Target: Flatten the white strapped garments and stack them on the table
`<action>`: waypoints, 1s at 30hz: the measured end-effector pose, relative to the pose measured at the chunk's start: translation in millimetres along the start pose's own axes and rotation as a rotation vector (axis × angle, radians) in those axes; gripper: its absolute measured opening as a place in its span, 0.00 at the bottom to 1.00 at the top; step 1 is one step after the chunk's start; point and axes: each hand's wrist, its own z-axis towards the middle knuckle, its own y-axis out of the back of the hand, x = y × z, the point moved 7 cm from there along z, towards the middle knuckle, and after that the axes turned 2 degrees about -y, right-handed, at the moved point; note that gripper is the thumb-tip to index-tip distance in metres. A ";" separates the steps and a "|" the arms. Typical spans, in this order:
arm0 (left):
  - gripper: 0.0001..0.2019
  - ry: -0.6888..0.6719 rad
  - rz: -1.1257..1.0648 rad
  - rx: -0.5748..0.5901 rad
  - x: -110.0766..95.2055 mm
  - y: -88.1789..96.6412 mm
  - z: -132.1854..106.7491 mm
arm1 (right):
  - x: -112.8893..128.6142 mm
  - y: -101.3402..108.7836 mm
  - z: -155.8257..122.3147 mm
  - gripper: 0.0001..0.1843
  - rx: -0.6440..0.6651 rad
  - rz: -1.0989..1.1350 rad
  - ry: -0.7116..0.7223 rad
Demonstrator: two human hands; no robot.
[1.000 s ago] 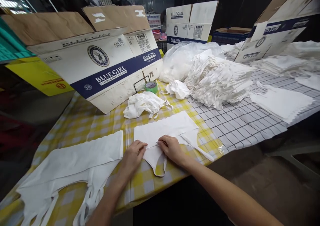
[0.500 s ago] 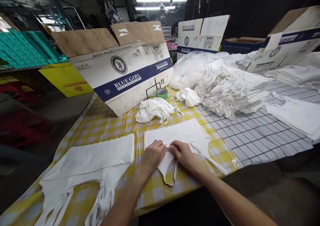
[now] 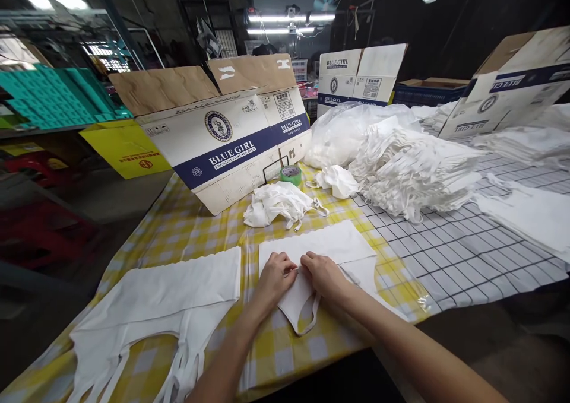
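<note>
A white strappy top (image 3: 327, 240) lies flat in front of me, its straight band edge away from me and a looped strap toward me. My left hand (image 3: 275, 277) pinches the fabric at the middle of its near side. Close beside it, my right hand (image 3: 324, 277) pinches the same top, fingertips a small gap apart from the left ones. What exactly sits between the fingertips is too small to make out. To the left rests another white strappy top (image 3: 178, 281), spread out with its straps hanging toward me.
A yellow checked cloth (image 3: 146, 237) covers the table beside a white grid-patterned cloth (image 3: 414, 260). Behind are a crumpled white garment (image 3: 278, 204), green tape (image 3: 291, 175) and a large carton (image 3: 236, 148). A tall pile of white garments (image 3: 414, 165) stands at right.
My fingertips have shifted slightly, with the left fingers more curled and a little gap between the hands. The whole view has tilted slightly upward. The other top lies as before.
</note>
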 end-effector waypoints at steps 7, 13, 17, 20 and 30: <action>0.07 0.006 0.023 -0.004 0.4 -2.0 -0.3 | 10.3 13.0 8.5 0.06 0.077 -0.042 0.081; 0.07 0.018 0.007 -0.015 0.6 -1.7 0.1 | 13.6 16.9 8.3 0.07 0.107 -0.065 0.105; 0.08 0.015 -0.001 -0.009 -1.3 0.3 0.2 | 13.6 13.1 9.7 0.08 0.112 -0.077 0.112; 0.09 0.009 0.006 -0.007 -1.4 0.8 0.1 | 12.9 11.1 11.6 0.08 0.114 -0.087 0.120; 0.08 0.000 0.044 -0.012 4.1 -5.4 1.6 | 25.1 9.3 15.8 0.09 0.111 -0.120 0.170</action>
